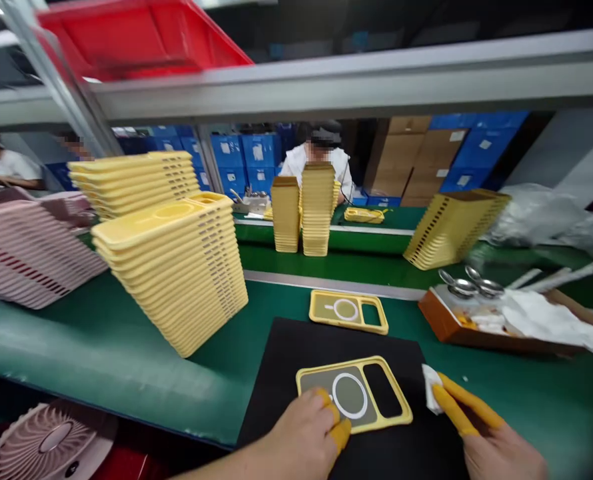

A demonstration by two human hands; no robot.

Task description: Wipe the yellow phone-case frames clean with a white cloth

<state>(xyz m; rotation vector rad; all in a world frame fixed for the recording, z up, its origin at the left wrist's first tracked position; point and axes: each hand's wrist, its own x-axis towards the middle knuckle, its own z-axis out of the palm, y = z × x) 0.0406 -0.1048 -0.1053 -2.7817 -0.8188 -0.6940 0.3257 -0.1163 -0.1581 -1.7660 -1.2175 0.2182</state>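
Note:
A yellow phone case (354, 393) with a magnetic ring and a long camera cutout lies face up on a black mat (296, 340). My left hand (301, 433), with orange finger cots, grips the case's lower left edge. My right hand (496, 450), also in orange finger cots, pinches a white cloth (431, 388) just right of the case. The cloth appears to be beside the case's right edge, not on it. A second yellow case (348, 311) lies on the green bench just beyond the mat.
Tall stacks of yellow cases (169, 267) stand left of the mat, with pink cases (31, 253) beyond them. A tray (506, 320) holds metal spoons and white cloth at right. A shelf crosses overhead under a red bin (136, 37). A co-worker (316, 160) sits across the bench.

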